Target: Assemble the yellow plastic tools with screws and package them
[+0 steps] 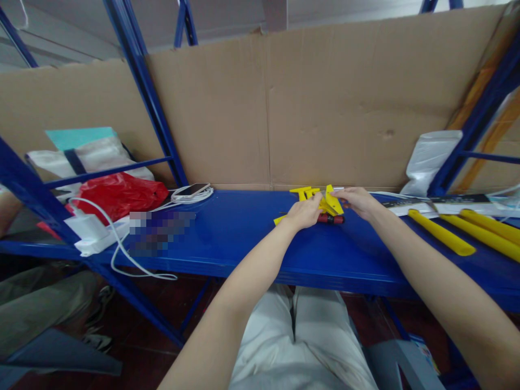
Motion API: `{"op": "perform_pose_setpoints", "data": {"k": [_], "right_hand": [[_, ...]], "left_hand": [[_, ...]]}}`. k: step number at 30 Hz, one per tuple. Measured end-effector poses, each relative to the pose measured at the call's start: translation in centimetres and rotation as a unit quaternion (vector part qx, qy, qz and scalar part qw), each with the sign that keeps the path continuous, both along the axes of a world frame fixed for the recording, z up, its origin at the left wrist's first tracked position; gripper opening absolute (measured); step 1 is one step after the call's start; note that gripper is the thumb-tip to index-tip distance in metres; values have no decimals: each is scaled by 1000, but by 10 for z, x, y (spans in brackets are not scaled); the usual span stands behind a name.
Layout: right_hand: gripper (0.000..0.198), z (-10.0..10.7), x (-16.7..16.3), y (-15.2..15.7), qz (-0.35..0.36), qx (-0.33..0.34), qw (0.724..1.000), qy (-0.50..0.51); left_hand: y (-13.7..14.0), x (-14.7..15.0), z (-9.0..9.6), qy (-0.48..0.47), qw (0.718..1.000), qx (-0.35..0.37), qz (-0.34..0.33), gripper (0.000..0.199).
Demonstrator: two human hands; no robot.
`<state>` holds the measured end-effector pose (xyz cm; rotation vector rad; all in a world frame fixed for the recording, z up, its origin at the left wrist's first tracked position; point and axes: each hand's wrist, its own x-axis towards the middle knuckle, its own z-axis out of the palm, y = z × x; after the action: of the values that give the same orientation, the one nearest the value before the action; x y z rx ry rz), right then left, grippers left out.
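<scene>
We see both hands meeting over the blue bench [244, 238], close to its back edge and a little right of its middle. The left hand [303, 212] is closed around one side of a small yellow plastic piece [331, 203], and the right hand [357, 201] pinches the other side of the same piece with its fingertips, so the piece is held between the two hands, just above the bench surface. Under the hands a small red and black tool [331, 219] lies on the bench, touching or almost touching the yellow piece; we cannot tell which. More yellow parts [304, 191] lie just behind the hands, near the cardboard wall [325, 108] that stands along the back edge.

At the right end of the bench several long yellow tubes [442, 234] lie side by side, and a white plastic bag [430, 160] leans in the back right corner. Toward the left end we see a phone [192, 189] with a white cable, a white charger [87, 227] near the front left corner, and a red bag [117, 195] behind it. At the far left, the leg of another person [36, 303] is visible below the bench.
</scene>
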<state>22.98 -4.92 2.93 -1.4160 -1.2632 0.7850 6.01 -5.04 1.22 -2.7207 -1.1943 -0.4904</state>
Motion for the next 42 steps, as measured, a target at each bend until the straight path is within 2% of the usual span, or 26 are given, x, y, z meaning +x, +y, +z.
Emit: {"op": "perform_pose_setpoints", "data": {"k": [5, 19, 31, 36, 40, 42], "right_hand": [[31, -3, 3, 4, -37, 3, 997, -65], [35, 2, -4, -3, -35, 7, 996, -77], [34, -4, -11, -2, -45, 33, 995, -77], [35, -5, -13, -2, -76, 61, 988, -120], [28, -2, -10, -3, -74, 69, 989, -108], [23, 1, -7, -4, -54, 51, 992, -103]], "left_hand": [[-4, 2, 1, -5, 1000, 3, -11, 38], [1, 4, -6, 6, 998, 51, -37, 45], [-1, 2, -3, 14, 999, 27, -26, 44], [1, 2, -5, 6, 999, 29, -23, 46], [3, 2, -5, -6, 999, 38, -19, 42], [3, 1, -5, -13, 999, 41, -12, 38]]}}
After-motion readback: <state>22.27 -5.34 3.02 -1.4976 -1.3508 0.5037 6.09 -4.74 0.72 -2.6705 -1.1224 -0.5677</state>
